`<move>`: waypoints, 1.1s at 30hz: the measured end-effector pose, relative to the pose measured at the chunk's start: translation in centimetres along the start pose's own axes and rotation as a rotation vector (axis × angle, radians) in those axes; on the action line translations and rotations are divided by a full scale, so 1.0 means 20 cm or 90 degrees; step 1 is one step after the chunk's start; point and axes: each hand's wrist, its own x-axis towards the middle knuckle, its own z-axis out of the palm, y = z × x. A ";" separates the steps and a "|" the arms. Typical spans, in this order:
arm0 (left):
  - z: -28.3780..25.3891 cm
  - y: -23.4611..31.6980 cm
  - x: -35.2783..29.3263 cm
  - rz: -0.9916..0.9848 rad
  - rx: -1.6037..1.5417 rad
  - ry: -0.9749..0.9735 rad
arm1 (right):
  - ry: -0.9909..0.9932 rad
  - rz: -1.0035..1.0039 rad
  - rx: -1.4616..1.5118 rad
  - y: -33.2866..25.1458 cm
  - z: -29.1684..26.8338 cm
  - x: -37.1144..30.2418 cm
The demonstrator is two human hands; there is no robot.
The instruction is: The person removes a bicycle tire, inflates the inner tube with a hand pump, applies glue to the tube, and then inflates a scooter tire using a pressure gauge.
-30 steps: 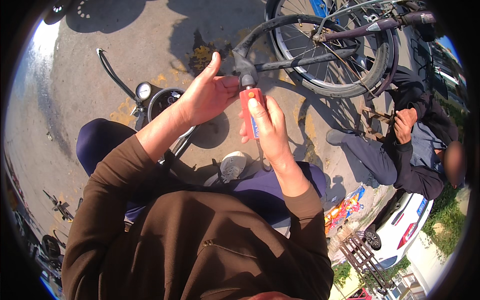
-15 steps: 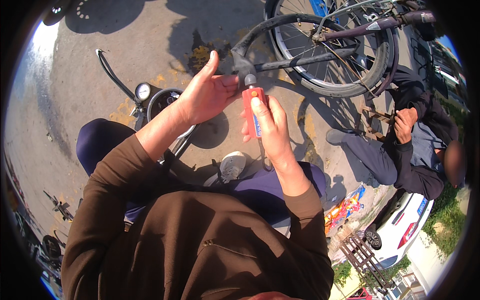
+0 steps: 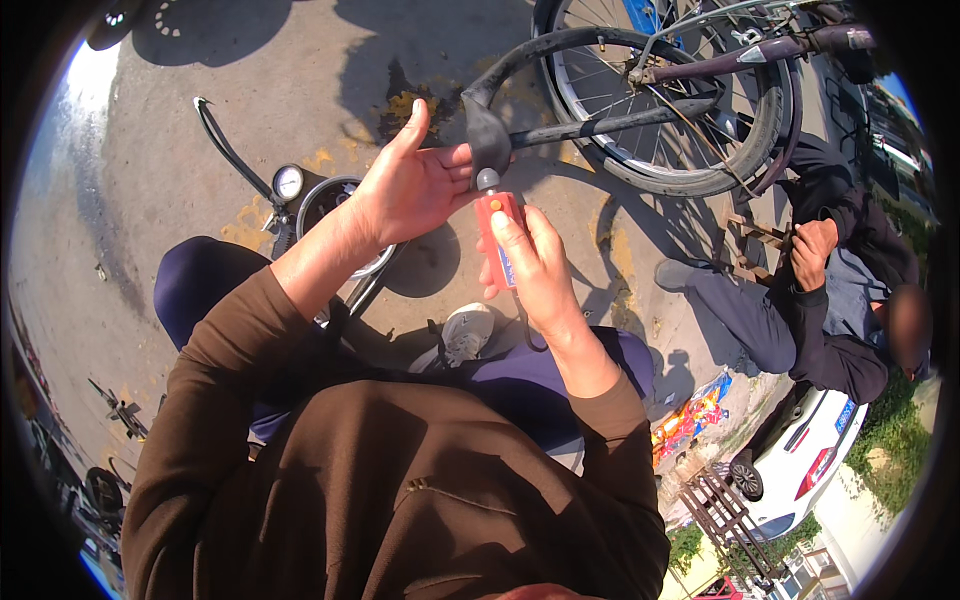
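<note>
Head view: red tool (image 3: 490, 226) held snug in R hand (image 3: 537, 262), tip (image 3: 487, 180) at black tube (image 3: 487, 138). Tube laid over L hand (image 3: 413, 192), spread wide, nothing pinched. Prob. rubbing step; flat tube, steady tip needed next.

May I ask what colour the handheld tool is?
The handheld tool is mainly red, clearest in the head view.
</note>
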 end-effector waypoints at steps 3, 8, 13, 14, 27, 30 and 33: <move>0.02 -0.01 0.00 -0.007 -0.005 0.024 | 0.013 -0.012 -0.007 -0.02 0.00 0.01; -0.04 -0.01 0.01 -0.008 -0.031 -0.062 | 0.031 -0.051 -0.002 -0.06 0.00 0.05; 0.05 -0.02 0.00 0.022 0.000 0.065 | 0.023 -0.013 0.001 -0.03 -0.02 0.02; 0.03 -0.01 0.00 0.022 0.002 0.055 | 0.021 -0.010 0.003 -0.02 -0.02 0.02; 0.03 -0.03 -0.03 -0.011 -0.010 0.026 | 0.083 -0.099 0.034 -0.09 -0.03 0.05; 0.04 -0.01 -0.04 -0.018 -0.041 0.002 | 0.118 -0.143 0.060 -0.15 -0.07 0.03; 0.01 0.01 -0.05 -0.011 -0.030 -0.074 | 0.081 -0.118 0.093 -0.15 -0.08 0.00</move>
